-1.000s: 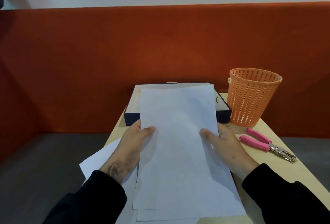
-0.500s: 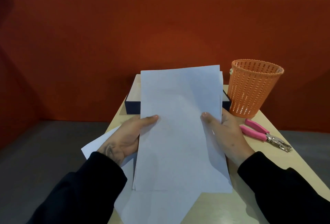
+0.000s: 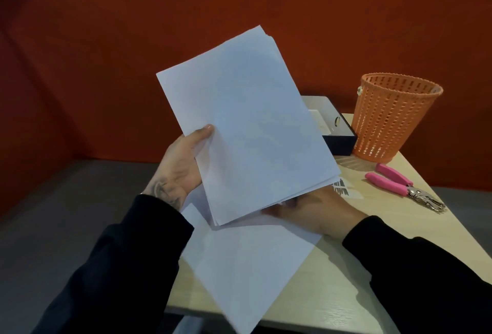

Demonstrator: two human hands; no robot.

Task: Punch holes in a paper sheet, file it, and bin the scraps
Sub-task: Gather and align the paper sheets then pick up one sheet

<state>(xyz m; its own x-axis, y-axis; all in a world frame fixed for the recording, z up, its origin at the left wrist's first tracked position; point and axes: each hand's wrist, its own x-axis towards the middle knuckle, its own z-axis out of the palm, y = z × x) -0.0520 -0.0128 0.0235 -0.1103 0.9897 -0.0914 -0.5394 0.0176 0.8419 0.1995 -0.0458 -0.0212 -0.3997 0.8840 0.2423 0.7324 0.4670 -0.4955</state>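
I am gripping a stack of paper sheets [image 3: 247, 126] above the desk's [image 3: 415, 230] left edge, left hand [image 3: 181, 166] pinching, right hand [image 3: 316, 214] cupping beneath. Still sorting; next I need the pink hole punch [image 3: 399, 184].

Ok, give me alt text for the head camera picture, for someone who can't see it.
A person's left hand and right hand hold a thin stack of white paper tilted above a pale table, with one loose sheet lying below. To the right are an orange mesh bin, a dark open box and a pink-handled hole punch.
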